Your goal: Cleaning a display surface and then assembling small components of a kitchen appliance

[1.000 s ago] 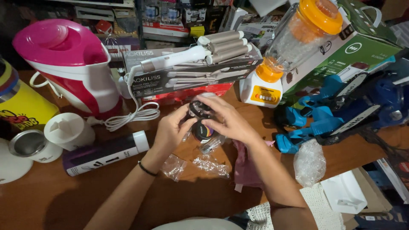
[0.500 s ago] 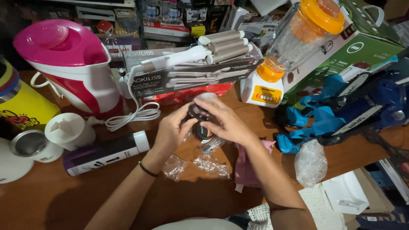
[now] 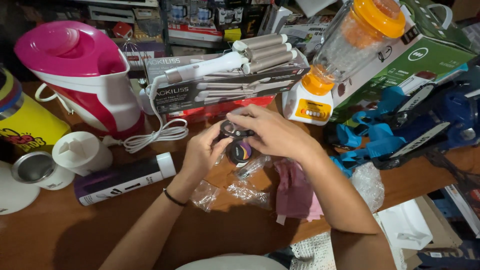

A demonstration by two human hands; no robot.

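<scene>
Both hands are staying put; the left hand (image 3: 202, 152) and right hand (image 3: 272, 132) are still pinching the small black gadget (image 3: 236, 142) (fingers pressed around it) above the desk (image 3: 100, 235).

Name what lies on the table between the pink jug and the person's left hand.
In the head view, a coiled white cord lies between the pink jug and the left hand.

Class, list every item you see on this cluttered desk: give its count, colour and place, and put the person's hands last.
Small round black gadget: one, black with purple face, centre, in both hands.
Plastic kettle: one, pink and white, back left.
Blender: one, orange and white, back right.
Cylindrical tube: one, purple and white, lying left.
Clear plastic wrappers: several, below the hands.
Pink cloth: one, under right forearm.
Left hand: holds gadget.
Right hand: grips gadget's top.
</scene>
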